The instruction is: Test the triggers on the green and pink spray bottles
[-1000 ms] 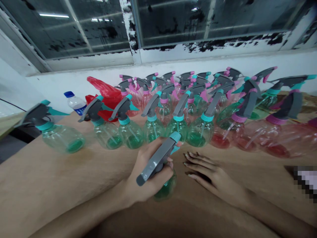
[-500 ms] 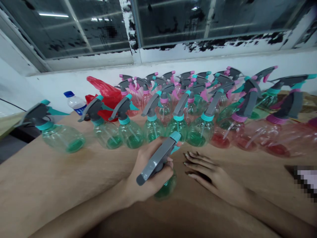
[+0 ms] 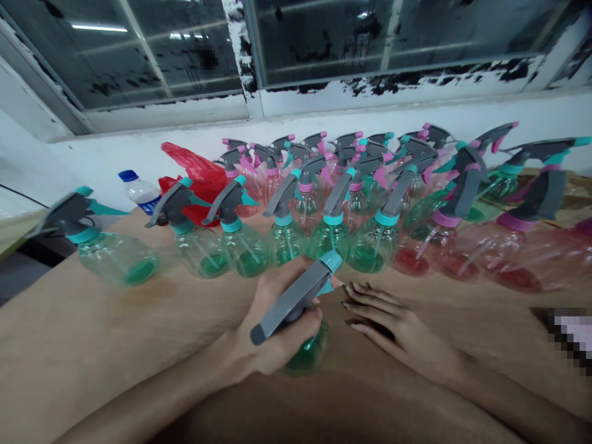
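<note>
while the left hand [image 3: 279, 349] grips a sprayer [image 3: 292, 302], the right hand [image 3: 398, 322] rests.

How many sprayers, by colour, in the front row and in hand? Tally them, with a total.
Green sprayers, front row: 6
Pink sprayers, front row: 3, the last cut off by the right edge
Held sprayer, green, in the left hand: 1
Total: 10

On my screen I take this for a workroom: rows of spray bottles [image 3: 330, 237] crowd a brown table [image 3: 69, 333] beneath dark windows [image 3: 319, 37] with blotchy frames [image 3: 240, 49].
</note>
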Demonstrator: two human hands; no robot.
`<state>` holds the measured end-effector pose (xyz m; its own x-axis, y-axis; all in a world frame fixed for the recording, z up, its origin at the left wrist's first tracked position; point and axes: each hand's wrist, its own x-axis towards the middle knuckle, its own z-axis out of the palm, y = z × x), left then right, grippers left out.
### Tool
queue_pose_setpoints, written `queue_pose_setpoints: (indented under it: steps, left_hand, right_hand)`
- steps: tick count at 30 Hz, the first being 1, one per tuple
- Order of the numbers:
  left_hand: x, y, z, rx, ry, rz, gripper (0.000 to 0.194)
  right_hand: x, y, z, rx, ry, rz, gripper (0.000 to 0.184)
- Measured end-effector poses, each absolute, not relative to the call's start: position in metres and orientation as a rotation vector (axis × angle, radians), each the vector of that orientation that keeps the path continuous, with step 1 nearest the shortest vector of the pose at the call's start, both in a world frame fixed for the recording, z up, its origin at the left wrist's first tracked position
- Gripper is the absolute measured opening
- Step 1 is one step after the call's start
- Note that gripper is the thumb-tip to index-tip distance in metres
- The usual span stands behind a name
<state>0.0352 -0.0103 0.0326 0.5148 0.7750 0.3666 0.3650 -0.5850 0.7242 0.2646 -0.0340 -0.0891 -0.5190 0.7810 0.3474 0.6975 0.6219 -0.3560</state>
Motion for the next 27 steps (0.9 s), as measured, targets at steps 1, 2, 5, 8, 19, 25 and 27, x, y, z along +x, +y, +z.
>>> queue_pose_setpoints:
  steps: [1,2,5,8,19,25,27]
  left_hand:
    - [0.035,-0.01,0.034,2.2,0.904,0.914,0.029]
    - [0.034,-0.01,0.035,2.21,0.886,0.905,0.028]
    - [0.034,-0.009,0.035,2.19,0.926,0.889,0.022]
    - [0.035,-0.01,0.036,2.173,1.008,0.855,0.011]
    - [0.041,-0.015,0.035,2.059,0.995,0.968,0.03]
    - [0.04,-0.015,0.027,2.122,1.074,0.94,0.035]
    - [0.039,-0.015,0.025,2.178,1.11,0.93,0.031]
  right_hand:
    - [0.265,-0.034,-0.089,-1.166,-2.376,0.229,0.033]
    - [0.265,-0.034,-0.089,-1.169,-2.382,0.226,0.033]
    - [0.265,-0.034,-0.087,-1.172,-2.387,0.24,0.033]
    - [0.265,-0.034,-0.086,-1.15,-2.369,0.253,0.033]
    - [0.264,-0.035,-0.087,-1.187,-2.397,0.231,0.033]
    - [0.263,-0.035,-0.087,-1.161,-2.396,0.227,0.031]
    - [0.263,-0.035,-0.087,-1.161,-2.388,0.228,0.032]
